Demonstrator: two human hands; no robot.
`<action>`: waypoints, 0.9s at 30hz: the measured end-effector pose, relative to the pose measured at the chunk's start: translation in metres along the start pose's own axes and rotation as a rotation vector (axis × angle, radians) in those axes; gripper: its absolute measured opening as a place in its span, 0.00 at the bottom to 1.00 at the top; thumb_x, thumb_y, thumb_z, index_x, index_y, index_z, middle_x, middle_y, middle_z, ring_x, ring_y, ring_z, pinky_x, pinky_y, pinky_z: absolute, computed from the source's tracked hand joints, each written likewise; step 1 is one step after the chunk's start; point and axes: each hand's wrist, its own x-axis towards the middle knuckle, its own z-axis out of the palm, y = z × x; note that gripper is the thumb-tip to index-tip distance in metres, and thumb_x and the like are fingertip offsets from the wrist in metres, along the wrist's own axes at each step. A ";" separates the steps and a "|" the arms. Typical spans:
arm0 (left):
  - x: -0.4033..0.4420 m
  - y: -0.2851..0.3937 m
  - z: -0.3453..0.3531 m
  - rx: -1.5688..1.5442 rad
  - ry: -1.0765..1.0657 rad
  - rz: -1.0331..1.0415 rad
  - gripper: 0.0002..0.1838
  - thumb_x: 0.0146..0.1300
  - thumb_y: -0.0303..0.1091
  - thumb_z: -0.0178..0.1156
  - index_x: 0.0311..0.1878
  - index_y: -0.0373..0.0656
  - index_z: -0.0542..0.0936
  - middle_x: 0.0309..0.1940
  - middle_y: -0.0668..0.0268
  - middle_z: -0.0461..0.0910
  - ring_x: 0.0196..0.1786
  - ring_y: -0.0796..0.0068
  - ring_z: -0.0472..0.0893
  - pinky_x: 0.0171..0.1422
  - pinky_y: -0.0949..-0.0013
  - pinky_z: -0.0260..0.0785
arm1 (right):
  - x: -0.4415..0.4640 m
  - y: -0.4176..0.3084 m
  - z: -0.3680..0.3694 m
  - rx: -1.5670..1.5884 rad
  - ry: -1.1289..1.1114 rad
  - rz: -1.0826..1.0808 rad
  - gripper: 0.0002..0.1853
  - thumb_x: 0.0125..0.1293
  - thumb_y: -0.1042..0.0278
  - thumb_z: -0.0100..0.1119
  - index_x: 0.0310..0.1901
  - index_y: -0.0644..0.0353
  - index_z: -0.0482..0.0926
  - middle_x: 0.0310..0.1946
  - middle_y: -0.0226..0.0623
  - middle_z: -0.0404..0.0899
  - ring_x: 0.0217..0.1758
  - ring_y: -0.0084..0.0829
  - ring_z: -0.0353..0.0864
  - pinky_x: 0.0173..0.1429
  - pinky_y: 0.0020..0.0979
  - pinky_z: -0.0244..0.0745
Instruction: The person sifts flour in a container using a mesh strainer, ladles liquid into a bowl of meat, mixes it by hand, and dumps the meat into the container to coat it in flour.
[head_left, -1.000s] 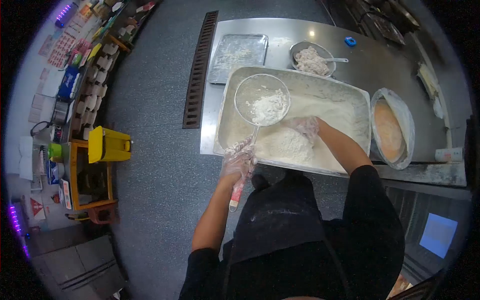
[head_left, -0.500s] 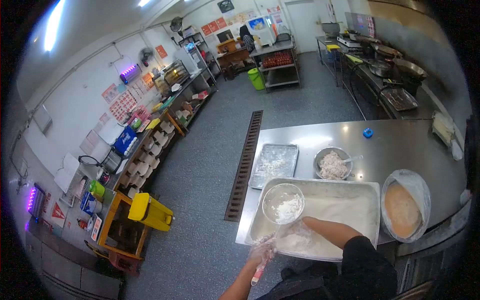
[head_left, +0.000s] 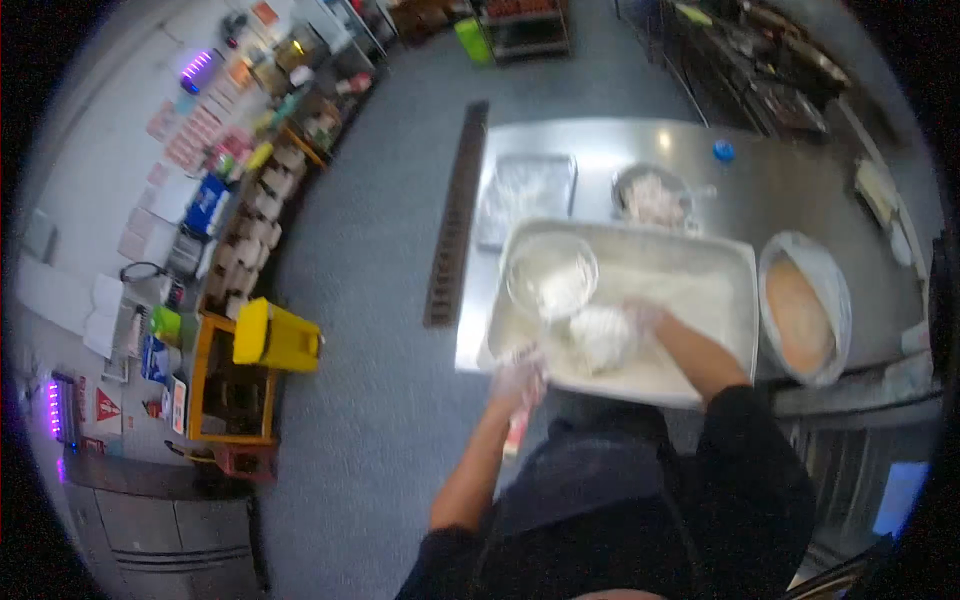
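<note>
My gloved left hand [head_left: 520,375] is closed around the handle of a round mesh strainer [head_left: 525,262]; the red and white handle end sticks out below the fist. White flour [head_left: 562,294] lies in the strainer, which is over the left part of a large metal tray [head_left: 752,300]. A pale layer of flour [head_left: 690,290] covers the tray's bottom. My right hand [head_left: 645,318] is low over the tray, beside a white floury mound [head_left: 600,338]. Motion blurs its fingers, and I cannot tell whether it touches the mound.
Behind the tray are a flat floury metal pan [head_left: 500,232] and a bowl of pale, lumpy food [head_left: 652,196]. At right stands a plastic-lined tub of orange-brown stuff [head_left: 797,315]. A small blue object [head_left: 723,151] sits farther back. A yellow bin [head_left: 270,335] stands on the floor at left.
The view has tilted down. My right hand has moved away from the strainer to the right, and a white mound now shows in the tray. My left hand still holds the strainer.
</note>
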 end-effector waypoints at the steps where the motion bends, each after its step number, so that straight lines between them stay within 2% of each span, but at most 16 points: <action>1: 0.005 -0.006 -0.008 -0.200 -0.042 -0.091 0.19 0.63 0.36 0.45 0.57 0.44 0.67 0.44 0.59 0.75 0.32 0.72 0.76 0.27 0.70 0.70 | -0.012 -0.012 -0.004 0.167 0.033 0.004 0.26 0.63 0.53 0.47 0.53 0.69 0.68 0.47 0.46 0.74 0.47 0.34 0.75 0.53 0.39 0.72; 3: -0.011 0.005 0.009 -0.363 -0.084 -0.155 0.19 0.63 0.37 0.46 0.56 0.44 0.67 0.38 0.60 0.77 0.27 0.73 0.76 0.24 0.72 0.68 | -0.042 -0.041 -0.008 0.509 0.093 0.063 0.26 0.64 0.54 0.47 0.53 0.69 0.68 0.47 0.45 0.74 0.47 0.34 0.76 0.53 0.39 0.72; 5: -0.032 0.053 0.042 0.198 0.091 -0.218 0.20 0.63 0.34 0.49 0.59 0.45 0.65 0.32 0.65 0.76 0.24 0.79 0.73 0.23 0.79 0.65 | -0.063 -0.079 -0.002 0.727 0.167 0.146 0.23 0.63 0.58 0.47 0.53 0.69 0.68 0.45 0.44 0.75 0.44 0.32 0.77 0.51 0.36 0.73; 6: -0.030 0.045 0.036 0.189 0.076 -0.229 0.20 0.63 0.34 0.49 0.59 0.45 0.65 0.32 0.65 0.76 0.24 0.79 0.73 0.23 0.79 0.65 | -0.073 -0.087 0.003 0.965 0.225 0.217 0.21 0.63 0.61 0.47 0.52 0.68 0.69 0.44 0.43 0.77 0.41 0.30 0.79 0.50 0.33 0.74; 8: -0.018 0.021 0.029 0.410 -0.063 0.086 0.13 0.60 0.33 0.54 0.49 0.44 0.71 0.26 0.67 0.76 0.21 0.80 0.74 0.19 0.78 0.65 | -0.077 -0.079 -0.012 0.988 0.224 0.234 0.20 0.64 0.61 0.47 0.51 0.67 0.71 0.43 0.40 0.77 0.42 0.30 0.79 0.49 0.33 0.74; 10: -0.023 0.030 0.042 0.354 -0.115 -0.044 0.16 0.61 0.31 0.52 0.53 0.45 0.69 0.29 0.66 0.77 0.22 0.79 0.73 0.19 0.77 0.64 | -0.076 -0.101 -0.002 0.597 0.415 0.016 0.18 0.65 0.60 0.47 0.50 0.65 0.72 0.41 0.36 0.77 0.39 0.28 0.78 0.46 0.30 0.75; 11: -0.024 0.035 0.047 0.302 -0.151 -0.163 0.20 0.61 0.30 0.50 0.57 0.45 0.66 0.32 0.64 0.77 0.22 0.79 0.73 0.19 0.76 0.64 | -0.069 -0.114 0.002 0.600 0.428 0.018 0.18 0.65 0.60 0.47 0.50 0.65 0.72 0.41 0.36 0.77 0.39 0.28 0.78 0.46 0.30 0.75; 14: -0.017 0.016 0.050 0.099 -0.160 -0.138 0.19 0.62 0.28 0.50 0.57 0.45 0.66 0.33 0.65 0.77 0.24 0.79 0.73 0.19 0.75 0.64 | -0.051 -0.131 0.006 0.868 0.338 0.111 0.22 0.63 0.59 0.49 0.55 0.63 0.68 0.49 0.37 0.73 0.48 0.27 0.74 0.53 0.31 0.70; 16: -0.016 0.012 0.047 0.095 -0.205 -0.165 0.20 0.61 0.27 0.49 0.58 0.45 0.65 0.34 0.65 0.77 0.24 0.78 0.73 0.20 0.75 0.64 | -0.044 -0.135 0.013 0.069 0.461 -0.077 0.23 0.63 0.59 0.50 0.56 0.62 0.67 0.52 0.36 0.71 0.52 0.25 0.70 0.57 0.28 0.66; 17: -0.015 0.012 0.045 0.089 -0.241 -0.186 0.20 0.61 0.26 0.49 0.58 0.45 0.65 0.36 0.64 0.77 0.25 0.78 0.74 0.20 0.75 0.64 | -0.041 -0.150 0.023 0.390 0.588 0.138 0.22 0.62 0.61 0.50 0.56 0.62 0.67 0.52 0.34 0.71 0.52 0.25 0.69 0.57 0.26 0.64; 18: -0.016 0.016 0.045 0.084 -0.239 -0.181 0.20 0.61 0.26 0.49 0.58 0.45 0.65 0.36 0.64 0.77 0.25 0.78 0.74 0.20 0.75 0.64 | -0.042 -0.142 0.016 0.384 0.585 0.139 0.22 0.62 0.61 0.50 0.56 0.62 0.67 0.52 0.34 0.71 0.52 0.25 0.69 0.57 0.26 0.64; 20: -0.020 0.024 0.044 -0.116 -0.225 -0.257 0.20 0.62 0.26 0.49 0.58 0.45 0.64 0.37 0.64 0.78 0.24 0.78 0.73 0.20 0.75 0.64 | -0.053 -0.112 -0.010 0.195 0.560 -0.157 0.23 0.61 0.64 0.49 0.58 0.63 0.65 0.50 0.34 0.73 0.50 0.25 0.70 0.55 0.26 0.66; 24: -0.005 0.005 0.018 -0.344 -0.176 -0.216 0.19 0.61 0.26 0.49 0.56 0.45 0.65 0.36 0.64 0.78 0.24 0.78 0.73 0.19 0.75 0.64 | -0.077 -0.074 -0.039 -0.111 0.749 -0.090 0.23 0.60 0.66 0.47 0.59 0.59 0.65 0.44 0.36 0.76 0.43 0.27 0.74 0.49 0.29 0.70; 25: 0.007 -0.014 0.007 0.275 -0.216 0.183 0.16 0.62 0.28 0.47 0.54 0.45 0.67 0.36 0.63 0.78 0.27 0.79 0.74 0.18 0.76 0.64 | -0.072 -0.037 -0.050 -0.811 0.796 -0.067 0.22 0.60 0.65 0.46 0.58 0.55 0.67 0.41 0.37 0.76 0.39 0.29 0.74 0.46 0.31 0.71; 26: 0.006 -0.014 0.006 0.595 -0.253 0.362 0.15 0.63 0.28 0.46 0.53 0.45 0.69 0.37 0.63 0.78 0.28 0.79 0.75 0.18 0.77 0.64 | -0.062 -0.002 -0.054 -1.513 0.784 -0.042 0.21 0.60 0.64 0.44 0.56 0.51 0.69 0.38 0.38 0.77 0.36 0.30 0.75 0.43 0.33 0.71; 27: 0.004 -0.013 0.005 0.901 -0.238 0.563 0.14 0.63 0.29 0.45 0.52 0.44 0.70 0.37 0.62 0.78 0.30 0.80 0.75 0.18 0.78 0.64 | -0.050 0.027 -0.052 -1.507 0.777 -0.041 0.21 0.60 0.64 0.44 0.56 0.51 0.69 0.38 0.38 0.77 0.36 0.30 0.75 0.43 0.33 0.71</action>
